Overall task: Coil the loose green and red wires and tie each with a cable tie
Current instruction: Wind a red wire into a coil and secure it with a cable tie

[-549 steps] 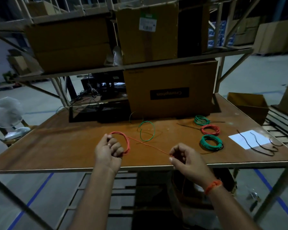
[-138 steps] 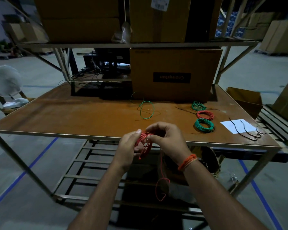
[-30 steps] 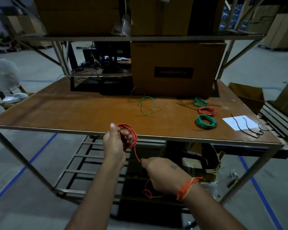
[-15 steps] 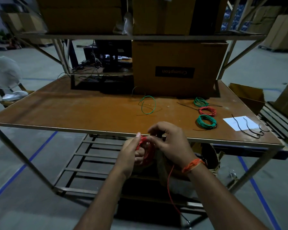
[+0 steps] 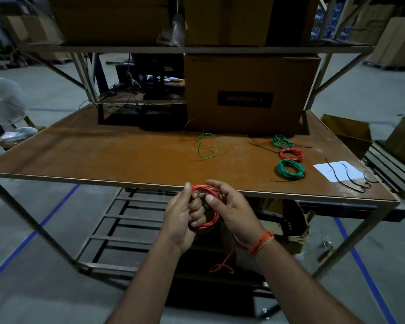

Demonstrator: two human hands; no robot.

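We see the red wire (image 5: 208,206) part-coiled just off the table's front edge, tail dangling; loose green wire (image 5: 207,146) mid-table; three finished coils (image 5: 290,169) at right; black cable ties (image 5: 351,178) far right.

Tabletop (image 5: 126,155): brown board, matt with a faint sheen, worn paler in patches, edged by a pale strip and carried on a dull painted metal frame (image 5: 14,206). Red wire (image 5: 211,206), loose green wire (image 5: 207,146) and tied coils (image 5: 290,168): smooth plastic-looking sheath, slightly glossy; cable ties (image 5: 353,177): thin black strips on a matt white paper sheet (image 5: 334,170). Boxes (image 5: 250,94): plain brown cardboard, matt, one with a dark printed label; wrist band (image 5: 261,242): orange thread; floor (image 5: 45,265): smooth grey concrete with blue painted lines
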